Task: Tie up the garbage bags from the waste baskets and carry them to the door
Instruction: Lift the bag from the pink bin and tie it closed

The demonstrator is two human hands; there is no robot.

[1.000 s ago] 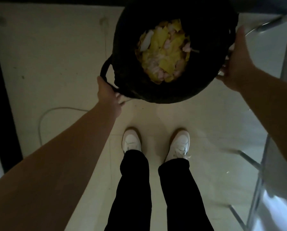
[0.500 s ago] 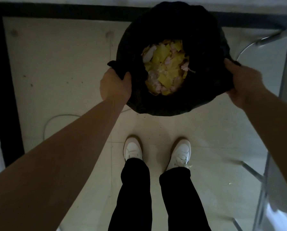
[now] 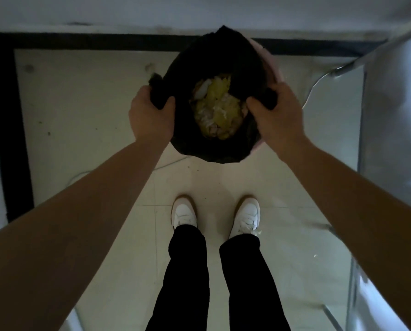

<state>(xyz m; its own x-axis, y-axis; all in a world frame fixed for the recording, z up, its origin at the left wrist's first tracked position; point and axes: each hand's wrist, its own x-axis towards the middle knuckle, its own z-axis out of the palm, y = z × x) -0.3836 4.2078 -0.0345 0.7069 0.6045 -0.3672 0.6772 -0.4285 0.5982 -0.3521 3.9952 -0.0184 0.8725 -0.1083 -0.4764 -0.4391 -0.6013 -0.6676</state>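
Left hand (image 3: pixel 152 118) and right hand (image 3: pixel 275 115) are each clamping curled fingers on opposite bunched edges of the black garbage bag (image 3: pixel 214 149). The bag is sitting in what's probably a pink waste basket (image 3: pixel 277 72), its mouth gaping between the fists, both equally near.

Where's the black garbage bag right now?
Head view, upper centre: the black garbage bag sits in a pink basket ahead of the white shoes, its edges gripped by the left hand and right hand.
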